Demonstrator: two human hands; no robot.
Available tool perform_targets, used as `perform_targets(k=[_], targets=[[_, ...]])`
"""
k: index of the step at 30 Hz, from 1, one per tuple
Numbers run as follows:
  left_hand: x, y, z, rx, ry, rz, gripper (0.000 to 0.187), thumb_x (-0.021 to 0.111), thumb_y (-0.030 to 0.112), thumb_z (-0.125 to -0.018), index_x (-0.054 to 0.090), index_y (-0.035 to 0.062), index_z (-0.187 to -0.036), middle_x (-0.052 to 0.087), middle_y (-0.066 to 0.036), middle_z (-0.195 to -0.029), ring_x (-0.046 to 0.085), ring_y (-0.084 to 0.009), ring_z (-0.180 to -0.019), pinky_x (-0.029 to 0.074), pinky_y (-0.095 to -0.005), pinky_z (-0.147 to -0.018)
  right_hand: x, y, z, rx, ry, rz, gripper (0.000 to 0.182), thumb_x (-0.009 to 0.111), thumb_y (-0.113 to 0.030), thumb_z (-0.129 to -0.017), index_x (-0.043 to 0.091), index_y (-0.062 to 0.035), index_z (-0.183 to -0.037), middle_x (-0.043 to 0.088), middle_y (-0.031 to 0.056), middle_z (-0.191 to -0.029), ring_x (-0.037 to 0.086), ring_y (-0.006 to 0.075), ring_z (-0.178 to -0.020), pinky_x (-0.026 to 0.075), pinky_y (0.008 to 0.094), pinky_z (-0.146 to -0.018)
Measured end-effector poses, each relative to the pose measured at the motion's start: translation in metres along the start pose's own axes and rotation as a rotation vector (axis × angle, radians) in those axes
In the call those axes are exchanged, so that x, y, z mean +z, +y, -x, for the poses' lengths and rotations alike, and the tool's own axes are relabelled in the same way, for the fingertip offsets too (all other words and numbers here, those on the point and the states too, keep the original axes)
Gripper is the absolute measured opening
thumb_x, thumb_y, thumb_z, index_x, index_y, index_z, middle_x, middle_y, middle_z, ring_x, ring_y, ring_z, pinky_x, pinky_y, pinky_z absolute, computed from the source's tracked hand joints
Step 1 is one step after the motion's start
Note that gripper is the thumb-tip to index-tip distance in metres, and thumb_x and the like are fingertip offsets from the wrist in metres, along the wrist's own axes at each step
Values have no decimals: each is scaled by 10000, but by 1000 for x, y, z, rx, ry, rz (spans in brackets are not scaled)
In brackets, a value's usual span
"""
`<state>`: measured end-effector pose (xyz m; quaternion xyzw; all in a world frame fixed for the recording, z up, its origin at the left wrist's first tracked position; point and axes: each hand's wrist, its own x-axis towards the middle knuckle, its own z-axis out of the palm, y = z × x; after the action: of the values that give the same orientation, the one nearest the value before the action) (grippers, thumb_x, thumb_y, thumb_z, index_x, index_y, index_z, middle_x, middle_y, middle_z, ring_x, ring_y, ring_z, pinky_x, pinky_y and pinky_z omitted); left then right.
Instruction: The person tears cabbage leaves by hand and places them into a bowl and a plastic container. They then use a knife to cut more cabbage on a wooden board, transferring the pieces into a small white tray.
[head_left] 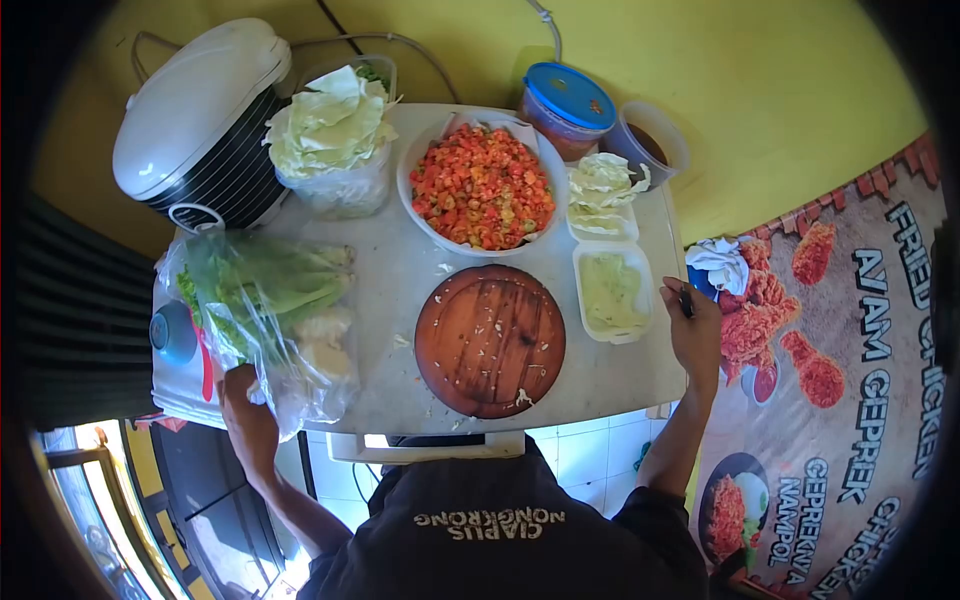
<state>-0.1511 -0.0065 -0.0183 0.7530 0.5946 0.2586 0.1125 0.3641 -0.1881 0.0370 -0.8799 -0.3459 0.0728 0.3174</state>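
Observation:
My left hand (247, 400) is at the near edge of a clear plastic bag (290, 395), its fingers closed on the plastic and partly hidden. Inside the bag are green lettuce (270, 290) and pale pieces. My right hand (693, 330) is closed around a thin dark handle (686, 300) at the table's right edge; what it belongs to cannot be made out. Left of that hand lies an open white foam box (612, 334) with pale green leaf in its base and cabbage leaves (604, 182) on its lid. A round wooden chopping board (490, 340) with small scraps lies in front of me.
A white bowl of chopped red and orange food (482, 188) stands behind the board. Cabbage (332, 125) fills a container beside a rice cooker (205, 115). A blue-lidded tub (568, 105) and a cup of brown liquid (650, 145) stand at the back right. A banner (830, 400) hangs right.

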Motion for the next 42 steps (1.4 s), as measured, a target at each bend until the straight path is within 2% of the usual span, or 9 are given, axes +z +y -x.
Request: perform_targets(k=[3, 6, 8, 11, 16, 21, 27, 30, 42], targets=[[-16, -5, 1, -74, -141, -56, 344, 596, -70, -805, 625, -31, -1146, 629, -183, -1216, 567, -359, -1180, 438, -450, -1006, 16, -1, -8, -97, 65, -128, 279, 687, -174, -931, 693, 14, -1138, 661, 112, -724, 548, 103, -684, 460, 273, -657], [-40, 34, -13, -99, 155, 24, 286, 656, 95, -920, 651, 19, -1196, 650, -156, -1210, 600, -312, -1147, 451, -438, -1020, 31, -22, -31, -145, 134, -140, 286, 684, -160, -921, 689, -24, -1172, 697, 133, -879, 611, 171, -693, 488, 314, -666], [-47, 46, -18, -58, 376, 158, 252, 638, 154, -964, 665, 6, -1167, 680, -135, -1139, 636, -264, -1070, 491, -437, -961, 46, -24, -55, -478, 210, -15, 325, 670, -109, -889, 682, -84, -1213, 681, 132, -1081, 681, 283, -802, 531, 373, -717], [-40, 76, -15, 103, 357, 567, 225, 632, 113, -956, 661, -36, -1122, 684, -143, -1079, 636, -250, -1045, 486, -419, -953, 54, -37, -89, -550, 192, 223, 389, 643, -54, -850, 683, -152, -1225, 629, 121, -1233, 674, 355, -909, 549, 436, -776], [-7, 144, -15, 402, 8, 628, 119, 720, 19, -832, 708, -15, -945, 711, -149, -945, 679, -290, -912, 518, -377, -833, 56, -30, -138, -563, -21, 324, 288, 635, -90, -846, 700, -136, -1123, 662, 163, -1131, 670, 374, -926, 545, 476, -769], [49, 161, -19, 491, -297, 740, 144, 751, 13, -825, 719, 12, -965, 703, -124, -948, 696, -255, -822, 553, -329, -725, 51, -36, -150, -419, -270, 331, 190, 628, -173, -883, 687, -62, -1026, 685, 219, -1017, 667, 398, -923, 531, 496, -759], [77, 172, -26, 504, -469, 738, 105, 730, 40, -870, 716, 3, -967, 702, -108, -952, 697, -191, -792, 538, -289, -644, 54, -69, -148, -185, -159, 397, 404, 718, -383, -841, 700, -66, -1090, 713, 202, -1013, 683, 374, -964, 539, 466, -813], [85, 171, -26, 509, -463, 745, 104, 718, 49, -881, 714, 0, -973, 699, -111, -950, 699, -205, -801, 546, -296, -653, 56, -73, -154, -194, -332, 518, 688, 825, -511, -660, 693, -61, -1164, 719, 166, -1091, 688, 347, -1005, 544, 444, -845], [92, 166, -27, 486, -457, 785, 110, 724, 45, -864, 710, -9, -958, 701, -127, -927, 701, -246, -819, 550, -318, -708, 56, -43, -163, -277, -96, 191, 272, 733, -237, -826, 718, -40, -1013, 698, 192, -812, 697, 335, -794, 517, 428, -703]])
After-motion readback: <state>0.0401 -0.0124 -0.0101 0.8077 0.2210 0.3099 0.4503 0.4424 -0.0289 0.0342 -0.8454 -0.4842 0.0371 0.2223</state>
